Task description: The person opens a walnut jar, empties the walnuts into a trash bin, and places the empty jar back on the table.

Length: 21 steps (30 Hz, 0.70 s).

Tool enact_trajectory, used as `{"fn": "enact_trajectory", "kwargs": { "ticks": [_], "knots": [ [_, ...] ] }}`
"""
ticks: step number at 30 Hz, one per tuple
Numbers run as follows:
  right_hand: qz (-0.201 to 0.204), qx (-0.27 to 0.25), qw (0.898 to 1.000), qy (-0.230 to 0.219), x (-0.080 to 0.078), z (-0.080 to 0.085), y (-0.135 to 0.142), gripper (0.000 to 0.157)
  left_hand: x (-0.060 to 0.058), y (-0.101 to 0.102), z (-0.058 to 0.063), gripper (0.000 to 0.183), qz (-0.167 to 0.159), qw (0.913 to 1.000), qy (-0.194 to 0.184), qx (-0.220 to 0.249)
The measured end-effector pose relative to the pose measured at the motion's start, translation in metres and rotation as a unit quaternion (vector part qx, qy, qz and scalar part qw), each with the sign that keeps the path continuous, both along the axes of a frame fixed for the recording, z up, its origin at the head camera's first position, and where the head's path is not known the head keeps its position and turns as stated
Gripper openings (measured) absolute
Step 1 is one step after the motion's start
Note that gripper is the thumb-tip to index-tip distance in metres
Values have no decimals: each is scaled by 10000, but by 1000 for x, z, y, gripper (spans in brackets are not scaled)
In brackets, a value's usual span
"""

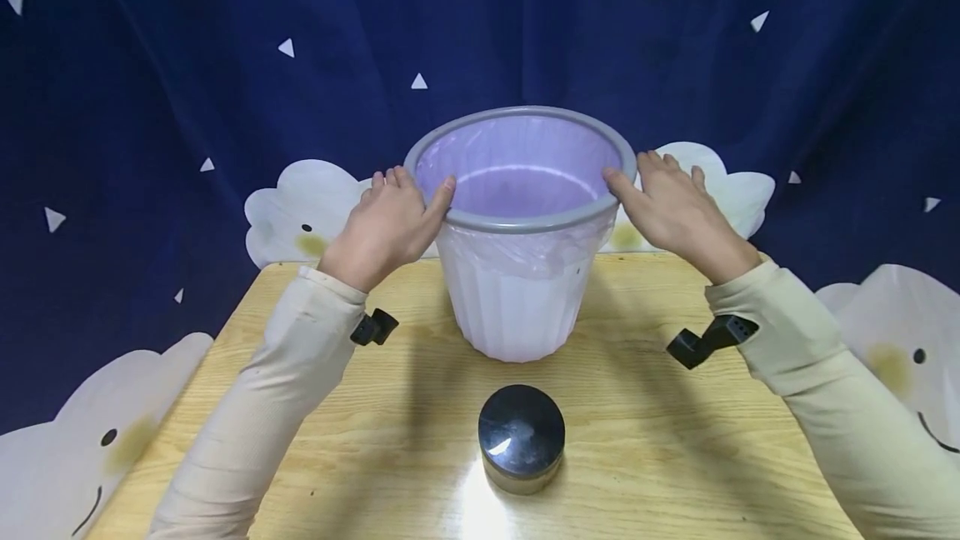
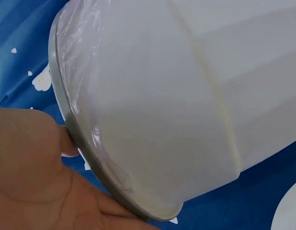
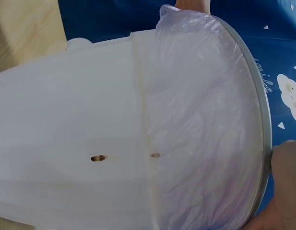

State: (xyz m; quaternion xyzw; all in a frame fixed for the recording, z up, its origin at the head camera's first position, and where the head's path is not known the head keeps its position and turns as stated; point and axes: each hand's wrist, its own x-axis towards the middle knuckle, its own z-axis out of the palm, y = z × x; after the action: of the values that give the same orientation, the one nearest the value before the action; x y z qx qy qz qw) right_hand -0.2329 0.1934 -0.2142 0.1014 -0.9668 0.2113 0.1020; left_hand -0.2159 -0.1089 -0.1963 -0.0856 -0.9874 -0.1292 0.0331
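A white ribbed trash can [image 1: 517, 298] with a grey rim stands on the table in the head view. A thin pale purple trash bag [image 1: 517, 152] lines it, its edge folded down outside under the rim. My left hand [image 1: 393, 223] holds the rim at the left, thumb over the top and fingers along the outside. Opposite it, my right hand [image 1: 671, 211] holds the right side of the rim, thumb at the inner edge. The bag's folded edge [image 3: 200, 96] hangs wrinkled over the can's wall in the right wrist view.
A round container with a glossy black lid [image 1: 521, 432] sits on the wooden table [image 1: 645, 457] in front of the can. Behind hangs a dark blue curtain [image 1: 480, 23] with white triangles and cloud shapes.
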Motion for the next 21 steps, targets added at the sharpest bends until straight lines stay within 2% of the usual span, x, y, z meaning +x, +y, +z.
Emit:
{"fn": "enact_trajectory", "kwargs": {
  "ticks": [3,11,15,21],
  "knots": [
    [78,-33,9999,71,1,0,-1,83,3,-8,-5,88,-37,9996,263,46],
    [207,-188,9988,404,6,-4,5,85,10,-22,-12,88,-242,9973,472,500],
    [327,-455,9969,557,16,-16,17,80,17,-23,-18,70,-474,9934,730,753],
    [263,-706,9954,599,33,-31,35,72,23,-25,-31,50,-1070,9839,932,1089]
  ]
}}
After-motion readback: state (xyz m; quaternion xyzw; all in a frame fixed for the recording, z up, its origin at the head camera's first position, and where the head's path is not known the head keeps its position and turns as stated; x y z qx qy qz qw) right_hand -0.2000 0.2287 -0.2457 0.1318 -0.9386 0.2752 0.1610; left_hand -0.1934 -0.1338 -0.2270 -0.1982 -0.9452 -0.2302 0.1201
